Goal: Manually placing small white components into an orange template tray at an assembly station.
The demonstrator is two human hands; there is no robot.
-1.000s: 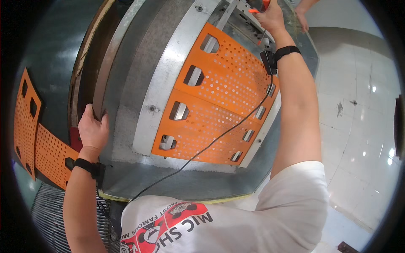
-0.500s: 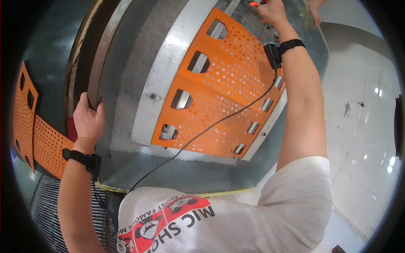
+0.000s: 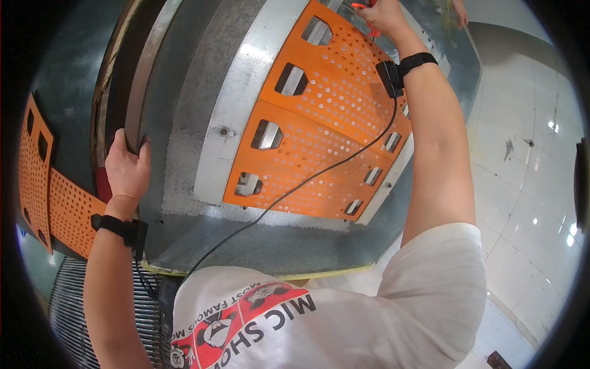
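Note:
My left hand [image 3: 127, 169] is closed round the near end of a long brownish strip [image 3: 139, 101] along the table's left side, thumb on its right edge. Far off at the top, my right hand [image 3: 384, 17] is closed round a small tool with bright orange-red parts [image 3: 372, 29]; its kind is mostly hidden by the fingers. Below that hand lies an orange perforated sheet [image 3: 307, 126] with rows of small round holes and larger cut-outs near its edges. A pale metal frame bar [image 3: 224, 132] runs along its left side.
Two more perforated orange pieces [image 3: 74, 206] lie at the left, by a ribbed grey surface [image 3: 74, 307]. A black cable [image 3: 295, 190] crosses the sheet from my right wrist. Another person's hand [image 3: 460, 12] rests at the table's far right edge. Pale tiled floor [image 3: 522, 184] lies to the right.
My right hand has moved slightly up and left with the tool. The left hand stays on the strip. The view has shifted a little.

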